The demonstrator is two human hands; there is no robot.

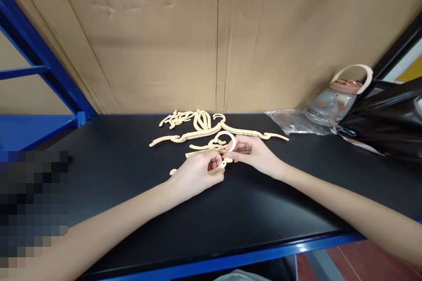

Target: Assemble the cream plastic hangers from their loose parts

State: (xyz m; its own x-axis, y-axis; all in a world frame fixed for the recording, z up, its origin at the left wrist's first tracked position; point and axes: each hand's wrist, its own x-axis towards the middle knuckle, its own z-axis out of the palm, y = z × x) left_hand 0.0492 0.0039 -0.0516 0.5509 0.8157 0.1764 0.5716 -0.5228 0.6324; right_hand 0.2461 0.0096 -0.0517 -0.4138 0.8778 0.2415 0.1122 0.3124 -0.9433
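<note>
Pinched in my right hand (pixel 252 153) is a cream plastic hanger hook (pixel 233 138), its curve standing up above my fingers. My left hand (pixel 198 169) is closed on a cream hanger arm (pixel 217 168), whose holed end sits close to the foot of the hook. Whether the two pieces touch I cannot tell. Further cream pieces (pixel 199 146) lie just behind my left hand, partly hidden by it. Beyond both hands rests a hanger with hook and arms joined (pixel 242 131), flat on the black table.
Behind the joined hanger lie a pile of small cream parts (pixel 178 117) and several curved hooks (pixel 202 119). At the right stand a clear water bottle (pixel 325 104) with a handle, a crinkled plastic bag (pixel 290 121) and a black bag (pixel 392 118). Cardboard (pixel 158 44) walls the back.
</note>
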